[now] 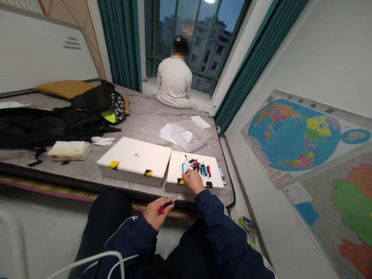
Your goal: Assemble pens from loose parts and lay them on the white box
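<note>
My left hand point(157, 212), low in front of the bed, is closed around a small red-and-black pen-like piece point(162, 209) with a thin pale tip pointing up and right. My right hand point(194, 180) reaches over the near edge of the smaller white box point(214, 162), thumb and fingers pinched together; what they hold, if anything, is hidden. Just beyond those fingertips stands out a teal stick-like piece point(183, 168). Across the lid beside my right hand lie several small black, red, teal and white pen-like parts point(200, 166).
A larger white box point(136, 155) with yellow-black tape sits to the left. Behind are a clear plastic bin point(192, 141) and papers point(167, 133). Tissues point(69, 150) and a black bag point(58, 124) lie leftward on the bed. Another person point(174, 81) sits at the window, back turned.
</note>
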Demonstrator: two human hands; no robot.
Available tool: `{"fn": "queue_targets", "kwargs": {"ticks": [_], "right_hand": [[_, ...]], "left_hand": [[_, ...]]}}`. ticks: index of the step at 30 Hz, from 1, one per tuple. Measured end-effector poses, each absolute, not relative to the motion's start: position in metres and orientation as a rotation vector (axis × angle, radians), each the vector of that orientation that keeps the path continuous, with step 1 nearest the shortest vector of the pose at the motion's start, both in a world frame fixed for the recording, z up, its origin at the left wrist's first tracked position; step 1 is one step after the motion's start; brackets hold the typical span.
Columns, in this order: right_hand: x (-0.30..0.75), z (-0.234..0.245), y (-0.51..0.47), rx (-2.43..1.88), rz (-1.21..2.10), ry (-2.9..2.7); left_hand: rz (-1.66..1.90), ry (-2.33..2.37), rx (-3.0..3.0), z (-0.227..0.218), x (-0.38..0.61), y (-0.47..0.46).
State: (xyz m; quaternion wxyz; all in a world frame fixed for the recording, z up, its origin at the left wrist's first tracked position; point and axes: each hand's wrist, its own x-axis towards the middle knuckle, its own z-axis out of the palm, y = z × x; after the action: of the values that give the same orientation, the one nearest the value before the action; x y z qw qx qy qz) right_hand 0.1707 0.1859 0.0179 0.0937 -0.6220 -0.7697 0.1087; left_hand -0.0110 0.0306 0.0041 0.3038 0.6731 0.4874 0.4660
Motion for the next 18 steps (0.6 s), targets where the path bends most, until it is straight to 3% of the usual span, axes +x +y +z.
{"fn": "queue_targets", "kwargs": {"ticks": [7, 18], "right_hand": [[0.159, 0.016, 0.191, -2.016, 0.325, -2.212], [0.168, 0.02, 0.201, -1.856, 0.186, -2.134]], "left_hand": [[1.257, 1.269, 1.757, -0.001, -0.014, 0.031], [1.296, 1.296, 1.719, -0.003, -0.022, 0.03]]}}
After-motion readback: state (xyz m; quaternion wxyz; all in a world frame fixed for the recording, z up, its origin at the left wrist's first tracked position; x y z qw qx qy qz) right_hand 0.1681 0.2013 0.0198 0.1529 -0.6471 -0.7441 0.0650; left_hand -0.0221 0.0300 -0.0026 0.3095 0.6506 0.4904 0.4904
